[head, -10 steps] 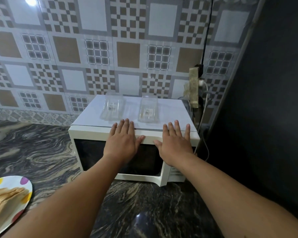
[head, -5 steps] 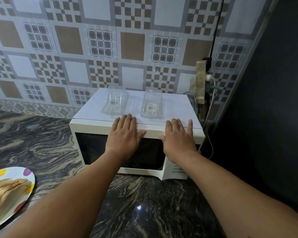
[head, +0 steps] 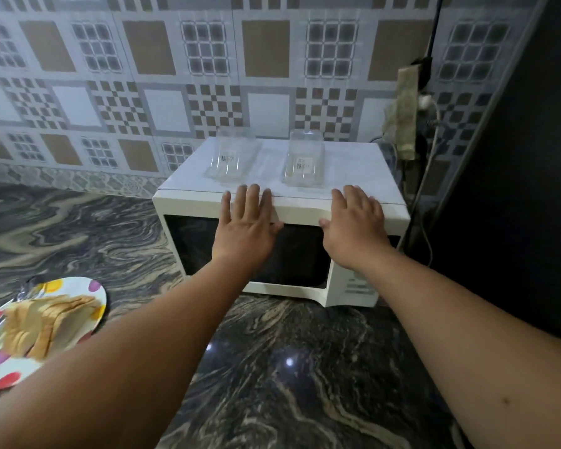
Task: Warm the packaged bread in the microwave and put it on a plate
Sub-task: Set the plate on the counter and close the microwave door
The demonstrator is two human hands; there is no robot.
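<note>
A white microwave stands on the dark marbled counter against the tiled wall, its dark door closed. My left hand lies flat on the door's upper edge, fingers spread over the top rim. My right hand rests the same way further right, near the control panel. Neither hand holds anything. At the lower left a white plate with coloured dots carries sliced bread in clear wrapping.
Two clear plastic containers sit on the microwave's top, just beyond my fingers. A power strip with cables hangs on the wall at the right. A dark panel closes off the right side.
The view has shifted so the microwave and plate sit further right and higher. Both hands stay flat on the microwave's front top edge.
</note>
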